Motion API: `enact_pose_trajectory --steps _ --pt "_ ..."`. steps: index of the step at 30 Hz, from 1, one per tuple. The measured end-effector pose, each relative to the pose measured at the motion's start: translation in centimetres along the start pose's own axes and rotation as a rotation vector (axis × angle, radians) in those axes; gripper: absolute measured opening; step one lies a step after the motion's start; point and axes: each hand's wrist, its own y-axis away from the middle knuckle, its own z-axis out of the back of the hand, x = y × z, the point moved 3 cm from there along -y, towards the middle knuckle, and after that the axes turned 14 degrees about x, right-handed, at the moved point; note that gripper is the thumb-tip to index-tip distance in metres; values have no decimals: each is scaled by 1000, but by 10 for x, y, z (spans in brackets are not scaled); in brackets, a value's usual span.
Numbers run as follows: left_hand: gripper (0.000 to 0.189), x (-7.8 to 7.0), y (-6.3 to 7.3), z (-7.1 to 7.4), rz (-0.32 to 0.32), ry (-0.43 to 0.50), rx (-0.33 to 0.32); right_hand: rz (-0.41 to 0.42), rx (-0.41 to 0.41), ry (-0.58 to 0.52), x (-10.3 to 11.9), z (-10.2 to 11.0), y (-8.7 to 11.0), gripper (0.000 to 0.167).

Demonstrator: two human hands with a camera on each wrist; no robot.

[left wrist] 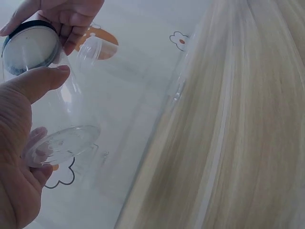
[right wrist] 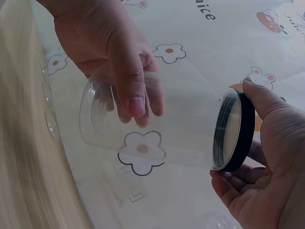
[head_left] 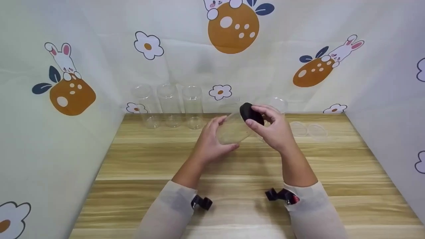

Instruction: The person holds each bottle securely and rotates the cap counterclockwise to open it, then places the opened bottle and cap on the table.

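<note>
A clear plastic jar [head_left: 233, 128] is held tilted above the table, its black lid [head_left: 251, 114] towards the upper right. My left hand [head_left: 212, 137] grips the jar's body near its base, fingers and thumb on opposite sides. The lid's edge is held between the thumb and fingers of my right hand [head_left: 274, 129]. In the right wrist view the black lid [right wrist: 239, 131] sits on the mouth of the jar [right wrist: 186, 119], its pale inner face showing through the clear wall. From the left wrist, the jar's round base [left wrist: 66, 143] shows below the hand.
Three clear open jars [head_left: 193, 108] stand in a row at the table's back left. Two clear discs [head_left: 317, 131] lie at the back right, beside another clear container [head_left: 278, 103] partly hidden by my right hand. A patterned cloth [head_left: 186, 66] borders the wood-grain table [head_left: 232, 192].
</note>
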Motion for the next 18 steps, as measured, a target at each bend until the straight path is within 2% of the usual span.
enact_pose_trajectory --steps 10,18 --pt "98 7 6 -1 0 101 60 183 134 -114 -1 -4 4 47" --pt "99 10 5 -1 1 99 48 205 141 -99 2 -5 5 48"
